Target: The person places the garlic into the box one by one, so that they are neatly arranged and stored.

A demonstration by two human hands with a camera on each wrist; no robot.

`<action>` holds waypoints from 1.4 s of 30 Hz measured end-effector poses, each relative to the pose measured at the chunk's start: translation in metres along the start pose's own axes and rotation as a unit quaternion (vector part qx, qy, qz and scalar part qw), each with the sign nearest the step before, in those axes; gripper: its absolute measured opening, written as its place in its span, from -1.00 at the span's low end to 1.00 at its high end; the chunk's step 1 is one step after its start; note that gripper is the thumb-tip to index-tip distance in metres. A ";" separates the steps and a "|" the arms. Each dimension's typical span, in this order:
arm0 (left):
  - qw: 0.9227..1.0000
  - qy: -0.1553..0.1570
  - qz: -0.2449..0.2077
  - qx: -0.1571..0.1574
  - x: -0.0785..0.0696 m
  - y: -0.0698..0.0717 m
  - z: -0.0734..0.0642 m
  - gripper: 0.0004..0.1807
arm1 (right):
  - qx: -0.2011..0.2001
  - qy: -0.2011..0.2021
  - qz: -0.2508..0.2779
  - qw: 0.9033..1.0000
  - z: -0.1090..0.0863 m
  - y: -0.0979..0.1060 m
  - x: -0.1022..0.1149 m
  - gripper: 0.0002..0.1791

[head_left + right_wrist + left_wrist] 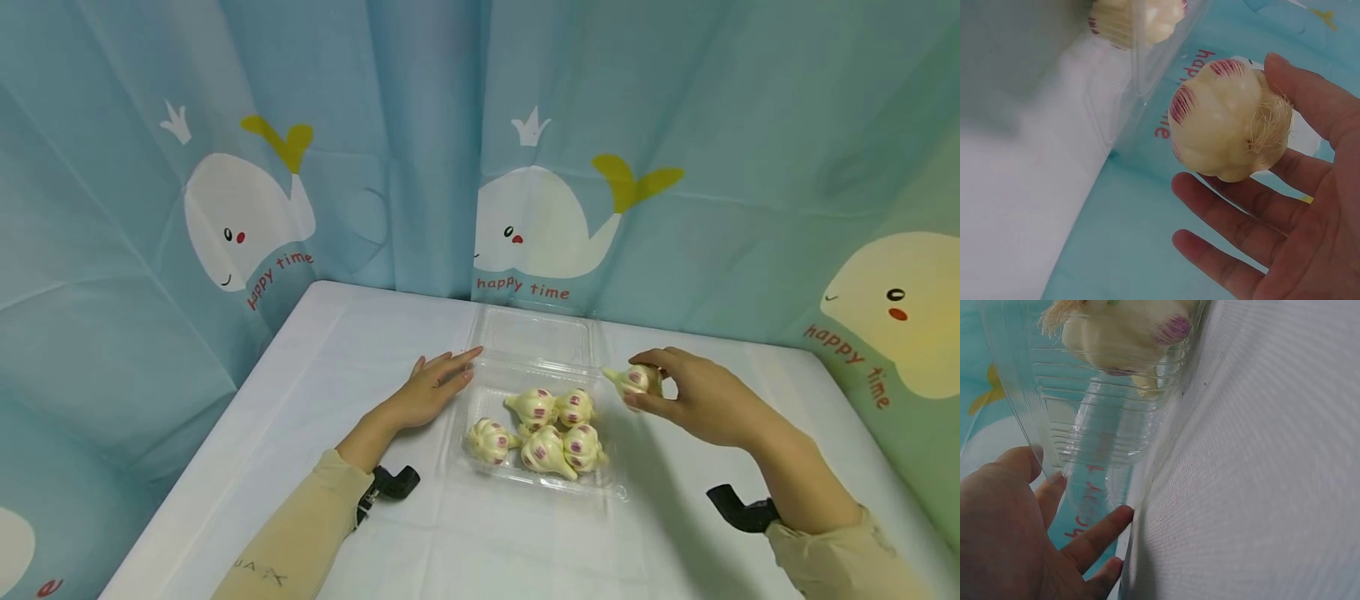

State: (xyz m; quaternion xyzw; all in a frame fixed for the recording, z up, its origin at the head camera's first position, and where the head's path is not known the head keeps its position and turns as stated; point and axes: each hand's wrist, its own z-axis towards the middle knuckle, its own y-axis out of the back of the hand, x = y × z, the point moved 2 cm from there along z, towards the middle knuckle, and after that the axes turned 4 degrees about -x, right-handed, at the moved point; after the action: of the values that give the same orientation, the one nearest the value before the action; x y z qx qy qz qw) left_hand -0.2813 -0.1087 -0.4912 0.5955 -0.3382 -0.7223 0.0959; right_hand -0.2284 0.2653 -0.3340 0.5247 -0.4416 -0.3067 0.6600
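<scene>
My right hand (697, 398) pinches a garlic bulb (1222, 119) between thumb and fingers, just right of a clear plastic box (480, 477). The bulb is pale with purple patches, and its root tuft faces the palm in the right wrist view. At the box's left side is my left hand (426, 395), fingers extended; in the left wrist view its thumb and a fingertip are at the box's rim. Inside the box lie several more garlic bulbs (491, 440), one apart on the left and the others grouped towards the right.
The box's hinged lid (536, 333) lies folded back towards the rear of the white-covered table (517, 550). Behind the table hangs a blue curtain (427, 150) with printed whales. Black wrist mounts (742, 510) stick out beneath both forearms.
</scene>
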 end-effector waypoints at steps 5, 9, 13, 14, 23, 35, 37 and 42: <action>1.000 0.001 0.003 0.001 0.000 0.000 0.000 -0.44 | 0.001 0.008 -0.004 1.000 0.004 0.001 0.006 -0.37; 1.000 0.001 0.004 0.000 -0.001 0.000 0.000 -0.44 | 0.003 0.014 -0.005 1.000 0.007 0.001 0.010 -0.40; 1.000 0.000 0.004 0.000 -0.001 0.001 0.000 -0.45 | 0.008 0.016 -0.011 1.000 0.011 0.001 0.015 -0.41; 1.000 0.000 0.004 0.000 -0.001 0.001 0.000 -0.45 | 0.009 0.016 -0.012 1.000 0.011 0.001 0.016 -0.41; 1.000 0.003 0.000 0.002 0.000 0.000 0.000 -0.46 | 0.021 0.033 -0.008 0.999 0.021 -0.001 0.027 -0.40; 1.000 0.006 0.001 0.006 -0.002 0.001 0.000 -0.45 | 0.036 0.052 -0.004 0.998 0.032 -0.007 0.041 -0.44; 1.000 0.006 0.002 0.006 -0.002 0.000 0.000 -0.45 | 0.041 0.054 -0.004 0.998 0.034 -0.008 0.043 -0.45; 1.000 0.005 0.001 0.003 -0.001 -0.002 0.000 -0.45 | 0.054 0.056 -0.009 0.997 0.039 -0.013 0.048 -0.47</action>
State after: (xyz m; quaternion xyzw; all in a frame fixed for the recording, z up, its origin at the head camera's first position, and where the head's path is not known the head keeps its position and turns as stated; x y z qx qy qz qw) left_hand -0.2805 -0.1067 -0.4915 0.5992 -0.3406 -0.7181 0.0964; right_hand -0.2426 0.2040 -0.3312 0.5797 -0.4154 -0.2583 0.6517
